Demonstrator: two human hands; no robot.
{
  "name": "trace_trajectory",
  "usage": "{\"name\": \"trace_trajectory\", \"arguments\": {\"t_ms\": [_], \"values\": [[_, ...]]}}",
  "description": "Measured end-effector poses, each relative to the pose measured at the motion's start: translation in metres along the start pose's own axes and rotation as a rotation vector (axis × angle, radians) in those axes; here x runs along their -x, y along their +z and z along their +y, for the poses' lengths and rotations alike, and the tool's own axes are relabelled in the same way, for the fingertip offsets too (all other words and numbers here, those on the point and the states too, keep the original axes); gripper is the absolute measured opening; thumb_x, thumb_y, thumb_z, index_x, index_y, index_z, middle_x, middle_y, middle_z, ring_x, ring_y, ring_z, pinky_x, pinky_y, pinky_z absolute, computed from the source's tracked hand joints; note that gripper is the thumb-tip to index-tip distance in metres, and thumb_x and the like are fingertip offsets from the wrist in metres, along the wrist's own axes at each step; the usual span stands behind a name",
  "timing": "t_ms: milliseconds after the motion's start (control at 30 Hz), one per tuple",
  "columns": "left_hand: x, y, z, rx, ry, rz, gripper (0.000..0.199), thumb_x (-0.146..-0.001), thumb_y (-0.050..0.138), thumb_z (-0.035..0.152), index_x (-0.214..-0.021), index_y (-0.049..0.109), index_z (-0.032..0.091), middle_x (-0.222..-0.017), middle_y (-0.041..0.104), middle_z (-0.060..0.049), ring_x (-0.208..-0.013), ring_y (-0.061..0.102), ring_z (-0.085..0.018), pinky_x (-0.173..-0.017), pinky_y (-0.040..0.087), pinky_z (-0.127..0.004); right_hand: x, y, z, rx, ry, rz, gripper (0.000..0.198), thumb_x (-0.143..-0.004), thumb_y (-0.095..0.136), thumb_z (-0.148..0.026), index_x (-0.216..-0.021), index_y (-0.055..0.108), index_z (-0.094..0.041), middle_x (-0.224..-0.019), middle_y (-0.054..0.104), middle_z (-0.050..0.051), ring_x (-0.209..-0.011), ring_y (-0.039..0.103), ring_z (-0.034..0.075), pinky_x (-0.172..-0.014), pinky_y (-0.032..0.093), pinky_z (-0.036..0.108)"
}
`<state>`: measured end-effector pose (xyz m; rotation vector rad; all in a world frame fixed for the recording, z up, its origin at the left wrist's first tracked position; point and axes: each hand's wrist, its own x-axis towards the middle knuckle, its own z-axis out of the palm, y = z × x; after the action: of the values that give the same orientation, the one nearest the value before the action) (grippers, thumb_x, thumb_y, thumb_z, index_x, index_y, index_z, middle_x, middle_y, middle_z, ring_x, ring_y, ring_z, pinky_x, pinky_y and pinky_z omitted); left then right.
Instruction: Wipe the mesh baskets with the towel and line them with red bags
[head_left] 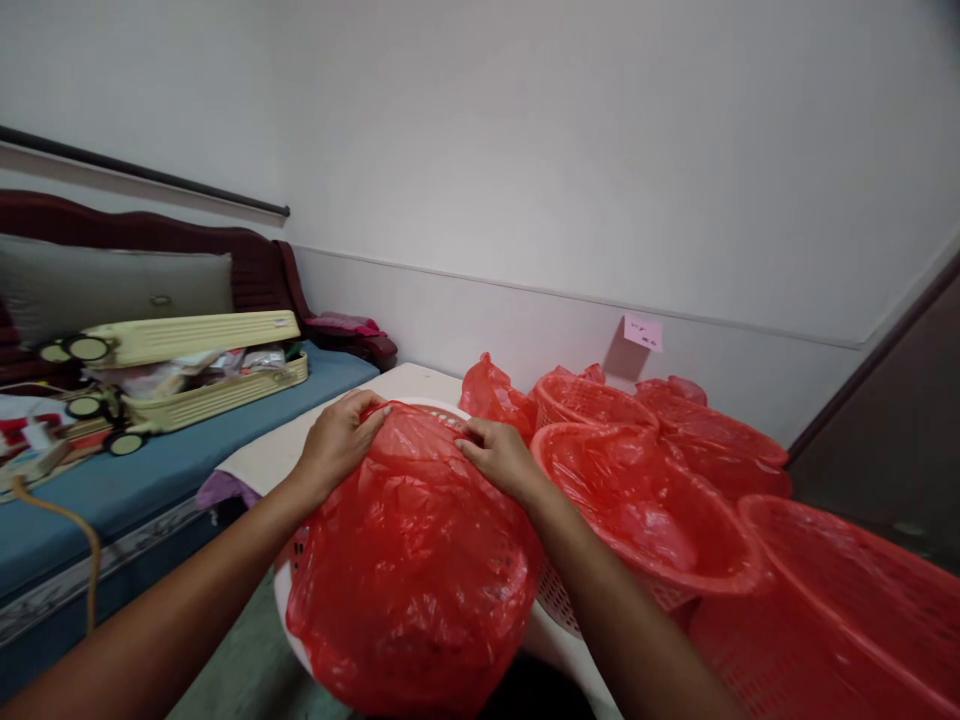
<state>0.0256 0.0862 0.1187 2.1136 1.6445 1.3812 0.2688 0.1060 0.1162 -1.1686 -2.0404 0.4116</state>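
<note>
A thin red plastic bag [420, 560] is spread over a white basket [283, 600] with holes in its wall, right in front of me. The bag covers most of the basket's mouth and hangs over the near rim. At the far left part of the rim my left hand [341, 440] pinches the bag's edge between thumb and fingers. My right hand [499, 455] grips the same edge a little to the right, with its fingers closed on the plastic. Between both hands the film is pulled taut, and a strip of white rim shows behind it.
Several baskets with red bags stand to the right, the nearest a lined basket [645, 510] and a large basket [862, 600]. A pink note [643, 332] sticks to the wall. On the left, an open yellow suitcase [217, 400] lies on a blue bed [337, 370].
</note>
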Motion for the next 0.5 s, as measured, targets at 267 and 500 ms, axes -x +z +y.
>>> {"name": "trace_trajectory", "arguments": {"t_ms": [267,500], "values": [[0.004,-0.001,0.003,0.052,-0.072,0.023,0.029,-0.087,0.051,0.046,-0.079,0.066,0.023,-0.079,0.066,0.000,-0.077,0.059,-0.019,-0.071,0.040,-0.029,-0.013,-0.002,0.013,-0.064,0.038,0.172,0.012,-0.081,0.047,-0.023,-0.069,0.052,-0.021,-0.063,0.055,-0.004,-0.062,0.053,0.013,-0.063,0.038,0.025],[0.003,-0.003,0.010,0.099,-0.110,0.040,0.032,-0.087,0.047,0.047,-0.069,0.056,0.022,-0.067,0.055,0.003,-0.068,0.051,-0.017,-0.065,0.035,-0.028,-0.016,-0.004,0.015,0.051,0.038,0.277,0.011,-0.079,0.051,-0.027,-0.071,0.056,-0.021,-0.069,0.056,-0.002,-0.067,0.052,0.015,-0.067,0.036,0.028]]}}
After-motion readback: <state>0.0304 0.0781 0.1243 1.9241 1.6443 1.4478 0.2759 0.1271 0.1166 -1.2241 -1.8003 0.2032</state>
